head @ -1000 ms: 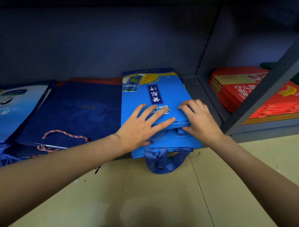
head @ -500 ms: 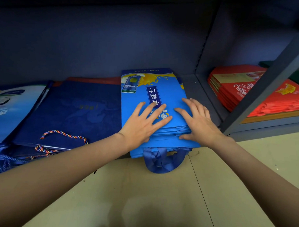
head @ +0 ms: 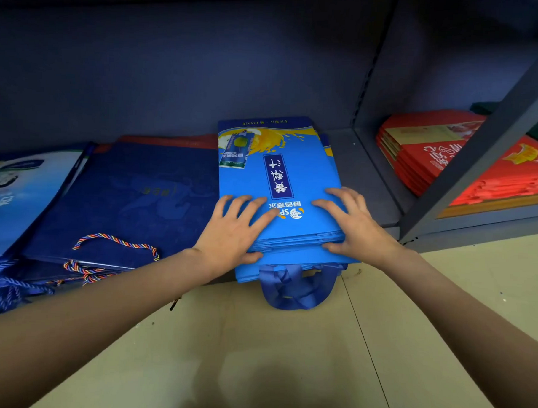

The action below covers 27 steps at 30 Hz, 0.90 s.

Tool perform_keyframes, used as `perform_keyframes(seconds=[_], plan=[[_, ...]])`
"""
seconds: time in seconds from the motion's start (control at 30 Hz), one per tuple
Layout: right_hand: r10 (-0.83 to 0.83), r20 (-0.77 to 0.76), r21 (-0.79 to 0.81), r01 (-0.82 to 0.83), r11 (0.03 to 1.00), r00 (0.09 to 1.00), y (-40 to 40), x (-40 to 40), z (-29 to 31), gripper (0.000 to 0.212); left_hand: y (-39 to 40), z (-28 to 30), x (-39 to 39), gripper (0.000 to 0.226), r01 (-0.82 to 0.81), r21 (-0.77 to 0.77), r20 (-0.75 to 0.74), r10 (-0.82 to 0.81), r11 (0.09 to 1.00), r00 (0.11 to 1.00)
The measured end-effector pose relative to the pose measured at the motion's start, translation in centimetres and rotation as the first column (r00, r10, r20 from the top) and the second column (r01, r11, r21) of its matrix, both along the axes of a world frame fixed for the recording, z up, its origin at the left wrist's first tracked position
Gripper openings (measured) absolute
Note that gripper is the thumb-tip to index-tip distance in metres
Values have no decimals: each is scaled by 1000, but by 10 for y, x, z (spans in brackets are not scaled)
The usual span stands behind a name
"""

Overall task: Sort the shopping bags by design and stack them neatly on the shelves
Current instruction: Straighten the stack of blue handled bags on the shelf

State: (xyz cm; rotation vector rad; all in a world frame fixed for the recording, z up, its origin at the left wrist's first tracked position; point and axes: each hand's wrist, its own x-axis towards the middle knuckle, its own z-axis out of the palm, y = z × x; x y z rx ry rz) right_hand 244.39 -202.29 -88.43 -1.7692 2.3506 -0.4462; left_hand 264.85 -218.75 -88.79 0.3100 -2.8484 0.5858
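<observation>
Bright blue, slick-looking fabric lies under both my palms: the stack of light blue bags (head: pixel 277 185) sits flat on the bottom shelf (head: pixel 360 167), print side up, with its near edge jutting a little over the shelf lip. My left hand (head: pixel 232 230) lies flat on the top bag with fingers spread and straight, thumb down against the front edges of the layers; my right hand (head: pixel 353 226) does the same on the other side, fingers splayed, thumb tucked at the stepped edges. I hold them this way, I judge, to press the pile down and square its staggered layers so the bags of this design lie as one neat stack. The ribbon handles (head: pixel 295 288) hang off the front over the pale floor (head: pixel 255 357), because the bags lie with their open ends toward me.

Just beside the pile on the left, touching or nearly so, rests a stack of dark navy bags (head: pixel 129 197) with twisted cord handles (head: pixel 118 243); farther left is a pale bag (head: pixel 18 193). In the next bay, past the slanted grey post (head: pixel 486 145), lie red bags (head: pixel 433 158). The back panel seems to leave little room to push the pile deeper, and the navy stack limits any shift leftward
</observation>
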Motion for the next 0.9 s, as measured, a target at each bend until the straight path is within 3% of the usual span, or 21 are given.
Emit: perform_keyframes(seconds=[0.13, 0.23, 0.33, 0.4, 0.5, 0.57, 0.63, 0.73, 0.8, 0.9], plan=[[-166, 224, 107, 146, 984, 960, 0, 1, 0, 91, 4, -1, -1, 96, -91, 110, 62, 85, 990, 994], [-186, 233, 154, 152, 976, 955, -1, 2, 2, 95, 14, 4, -1, 92, -227, 279, 119, 201, 933, 972], [-202, 231, 255, 141, 957, 952, -8, -1, 12, 107, 16, 1, 1, 89, -384, 519, 222, 313, 764, 923], [-191, 198, 363, 109, 925, 962, -18, -7, 21, 118, 16, 5, 1, 96, -407, 653, 238, 337, 639, 911], [-172, 134, 474, 89, 876, 976, -28, -12, 29, 125, 15, 10, 0, 102, -444, 714, 291, 347, 542, 892], [-181, 127, 465, 102, 879, 975, -26, -10, 28, 124, 21, 12, -2, 99, -502, 637, 316, 395, 585, 863], [-180, 80, 383, 137, 913, 980, -16, -3, 26, 118, 32, 10, -1, 97, -507, 490, 243, 447, 710, 861], [-53, -146, 284, 94, 954, 988, 4, 11, 23, 114, 35, 3, 3, 105, -339, 229, 126, 317, 913, 940], [9, -211, 314, 59, 948, 978, 10, 17, 18, 118, 33, -3, 7, 111, -268, 161, 136, 248, 950, 959], [31, -242, 360, 60, 931, 970, 6, 21, 14, 119, 37, -2, 5, 116, -319, 203, 217, 275, 926, 937]])
